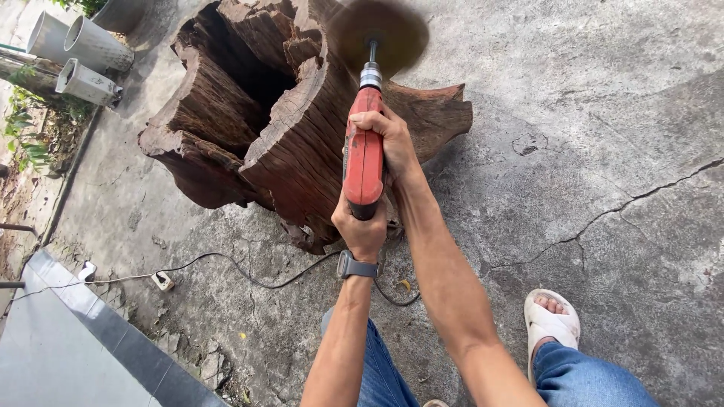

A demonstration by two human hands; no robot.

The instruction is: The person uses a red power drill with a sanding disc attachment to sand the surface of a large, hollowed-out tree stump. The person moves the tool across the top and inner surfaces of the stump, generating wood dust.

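Upright in the middle of the view, the red power drill [363, 162] runs its long axis away from the person, nose pointing up and forward at the hollow tree stump [286, 128]. On its shaft a round brush wheel [377, 30] shows only as a brown blur, sitting at the stump's upper edge; whether it touches the wood cannot be told. The right hand [392, 143] is clamped around the upper part of the red body, fingers wrapped over its front. The left hand [362, 230], a grey watch [354, 267] on its wrist, is closed around the drill's rear end, just below the right. A black cable [249, 275] trails from under the hands across the cracked concrete floor [603, 151] to a white plug socket [161, 281] on the left. Open concrete spreads to the right of the stump. On the left, grey pipes [83, 53] lie near the stump, and a dark-edged tiled step [90, 332] borders the lower left. A foot in a white sandal [550, 324] stands at lower right.
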